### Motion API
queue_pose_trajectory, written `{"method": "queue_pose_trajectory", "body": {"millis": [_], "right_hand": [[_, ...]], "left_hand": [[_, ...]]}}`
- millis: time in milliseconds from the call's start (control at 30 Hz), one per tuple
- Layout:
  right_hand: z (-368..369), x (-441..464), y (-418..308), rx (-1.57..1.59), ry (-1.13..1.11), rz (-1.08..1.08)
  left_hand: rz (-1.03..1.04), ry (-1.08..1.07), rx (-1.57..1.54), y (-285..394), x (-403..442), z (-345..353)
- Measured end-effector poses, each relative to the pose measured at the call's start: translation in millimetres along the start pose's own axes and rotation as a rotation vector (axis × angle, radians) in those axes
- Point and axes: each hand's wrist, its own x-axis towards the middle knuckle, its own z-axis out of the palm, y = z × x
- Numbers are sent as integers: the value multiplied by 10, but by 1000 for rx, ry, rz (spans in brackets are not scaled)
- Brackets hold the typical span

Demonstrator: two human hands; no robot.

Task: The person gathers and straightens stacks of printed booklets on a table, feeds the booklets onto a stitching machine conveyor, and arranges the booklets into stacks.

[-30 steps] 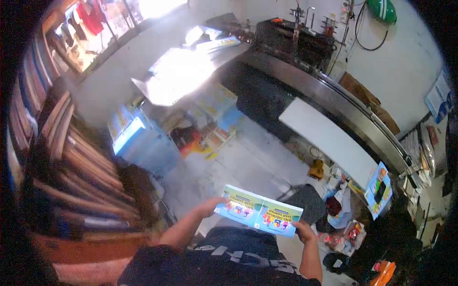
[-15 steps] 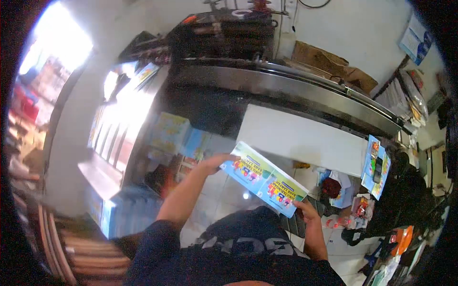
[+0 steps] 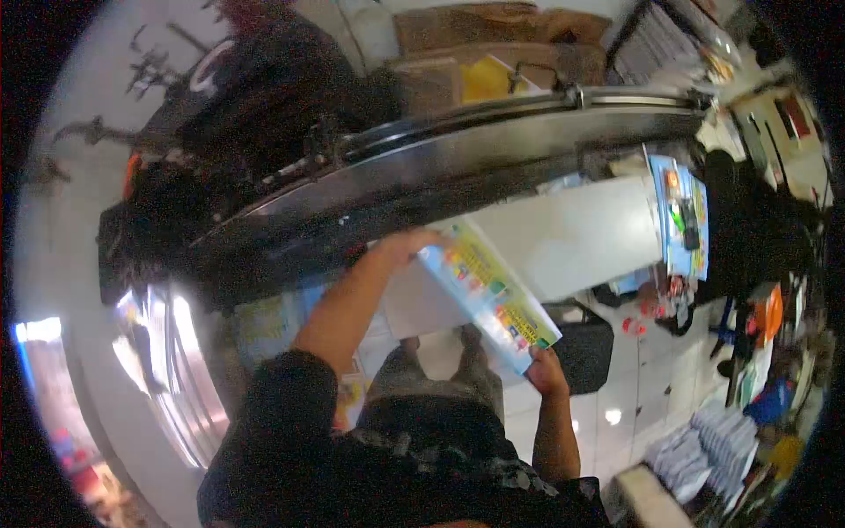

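Note:
A printed sheet [image 3: 488, 295] with two side-by-side colourful covers in blue, yellow and white is held in front of my body, slanting down to the right. My left hand [image 3: 412, 246] grips its upper left end, fingers closed on the edge. At the lower right corner my right hand [image 3: 546, 370] pinches the same sheet with the thumb on top. Under and behind the sheet lies a long white board [image 3: 572, 233]. The print on the sheet is partly blurred.
A long metal machine bed [image 3: 458, 158] runs behind the board. Blue printed sheets with a dark object [image 3: 690, 231] lie at the board's right end. A black chair seat [image 3: 585, 352] is right of my right hand. Paper stacks [image 3: 704, 453] stand at the lower right.
The view has swung to the right, bringing the white board and the paper stacks closer to centre. Both hands still hold the sheet, which now slants more steeply over the board.

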Motion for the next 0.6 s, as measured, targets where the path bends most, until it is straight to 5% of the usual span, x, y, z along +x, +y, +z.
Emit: {"method": "queue_pose_trajectory", "body": {"millis": [33, 100, 167, 200, 267, 367, 467, 600], "right_hand": [[-8, -410, 321, -205, 59, 9], [297, -1284, 958, 280, 131, -99], [568, -1928, 1376, 349, 123, -123], [737, -2354, 1653, 500, 108, -114], [1207, -3341, 2022, 741, 79, -76], [1578, -4726, 2495, 803, 85, 178], [2501, -4377, 1932, 831, 209, 283], [3487, -3631, 1423, 930, 151, 260]], "left_hand": [[11, -60, -10, -171, -108, 155], [129, -100, 418, -266, -557, 615], [346, 123, 177, -455, -748, 758], [361, -12, -176, -124, -2055, 1248], [400, 136, -112, -1312, -2185, 1799], [363, 215, 108, -2318, -3973, 3364], [258, 137, 155, -1421, -4079, 2800], [164, -34, 372, -1171, -3343, 2036]]}}
